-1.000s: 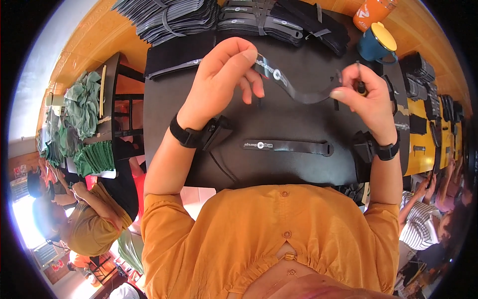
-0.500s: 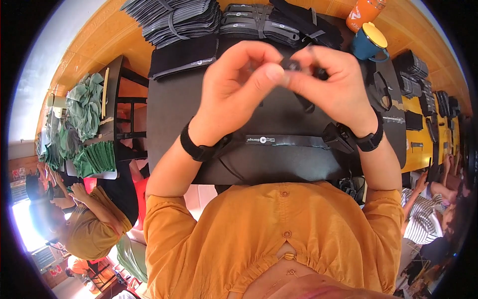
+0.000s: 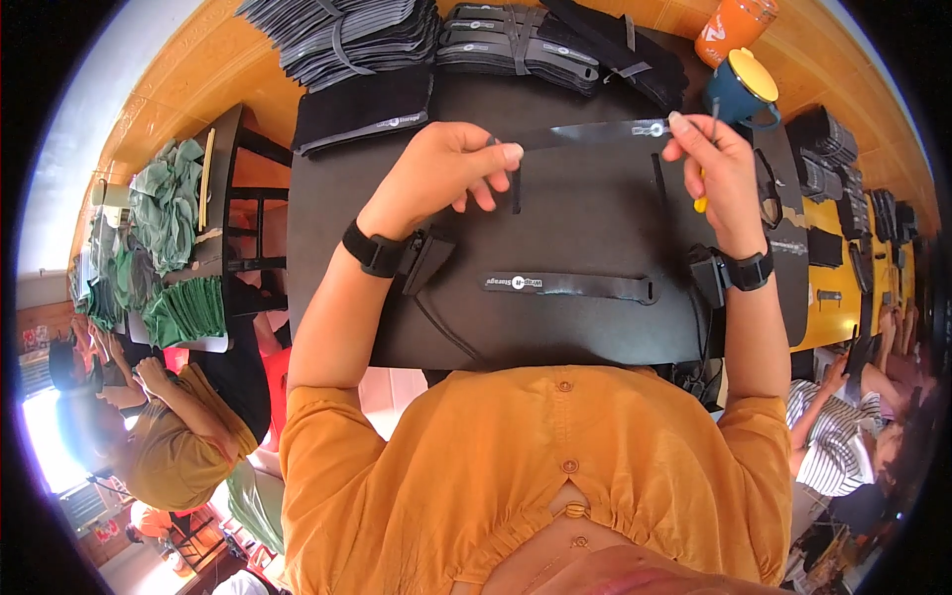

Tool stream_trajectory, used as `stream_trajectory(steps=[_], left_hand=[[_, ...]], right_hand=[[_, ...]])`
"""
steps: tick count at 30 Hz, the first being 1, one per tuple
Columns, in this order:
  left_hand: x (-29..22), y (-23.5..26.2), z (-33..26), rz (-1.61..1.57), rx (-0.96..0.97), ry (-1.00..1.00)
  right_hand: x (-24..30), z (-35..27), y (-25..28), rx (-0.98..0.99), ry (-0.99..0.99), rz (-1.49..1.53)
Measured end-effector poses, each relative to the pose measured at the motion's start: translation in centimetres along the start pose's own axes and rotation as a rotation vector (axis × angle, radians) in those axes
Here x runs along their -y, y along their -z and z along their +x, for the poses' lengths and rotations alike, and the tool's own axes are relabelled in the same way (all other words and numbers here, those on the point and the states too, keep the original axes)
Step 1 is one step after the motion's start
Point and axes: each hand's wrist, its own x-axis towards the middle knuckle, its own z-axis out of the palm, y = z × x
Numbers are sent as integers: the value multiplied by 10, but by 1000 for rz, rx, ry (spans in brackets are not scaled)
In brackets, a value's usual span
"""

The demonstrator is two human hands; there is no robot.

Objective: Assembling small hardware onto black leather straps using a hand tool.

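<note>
Holding a dark strap stretched level between both hands above the black desk. Left hand pinching the strap's left end between thumb and fingertips, grip clenched on it, a short dark tail hanging down just below the fingers. Right hand gripping the right end, close by a small metal ring on the strap, fingers closed around it, with a thin yellow-handled tool tucked in the same hand. Black wristbands with small boxes and cables on both wrists. Lying flat on the desk below the held strap, well apart from either hand, a second strap with a pale label. Stacked along the far edge of the desk, bundles of grey and black straps, plus a folded black pad. Standing near the right hand, a blue mug with a yellow inside, and an orange cup beyond it. Off to the left, green cloths piled on a side table, and another person in a mustard top seated lower left.
</note>
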Motion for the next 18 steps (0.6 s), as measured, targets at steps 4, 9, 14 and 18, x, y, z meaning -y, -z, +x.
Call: stream_trajectory(steps=[4,9,14,18], left_hand=[[15,-4,16,198,-202,-14],[25,-10,22,114,-323,-80],[28,-7,25,212,-255,2],[26,-8,28,254,-250,21]], right_hand=[[-16,4,6,89,-137,-204],[-19,11,13,139,-215,-456],[-22,14,18,175,-278,-473],[-20,13,17,154,-315,-516]])
